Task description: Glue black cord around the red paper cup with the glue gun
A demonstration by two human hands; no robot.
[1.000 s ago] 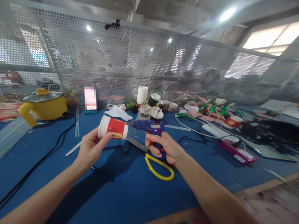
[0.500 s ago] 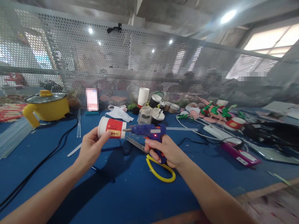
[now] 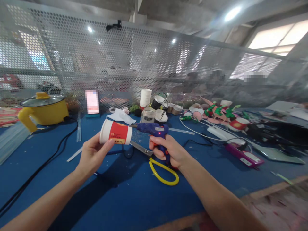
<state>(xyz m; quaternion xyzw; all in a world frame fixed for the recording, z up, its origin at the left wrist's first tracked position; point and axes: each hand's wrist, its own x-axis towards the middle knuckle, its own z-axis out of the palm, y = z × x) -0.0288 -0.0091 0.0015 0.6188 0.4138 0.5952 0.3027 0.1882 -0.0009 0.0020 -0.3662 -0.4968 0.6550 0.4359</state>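
A red and white paper cup (image 3: 119, 132) lies on its side in my left hand (image 3: 93, 154), thumb on its printed wall and its open rim to the left. My right hand (image 3: 170, 150) is wrapped round a blue hot glue gun (image 3: 154, 129) with a lit red light. The gun's nozzle points left at the far edge of the cup's base; whether it touches cannot be made out. A clear glue stick (image 3: 182, 131) juts from the gun's back. Below it, scissors with yellow handles (image 3: 165, 173) rest on the blue table (image 3: 134, 205).
A yellow electric pot (image 3: 45, 110) and its black cord stand left. Behind are a phone (image 3: 92, 102), stacked paper cups (image 3: 145, 98) and a clear jar (image 3: 148, 115). To the right lie a purple power strip (image 3: 243, 156), cables and finished-looking crafts with green leaves (image 3: 218, 110).
The glue gun's nozzle has shifted up and right, from the cup's near side to behind its base edge. The cup has turned slightly in my left hand. The whole view has shifted a little.
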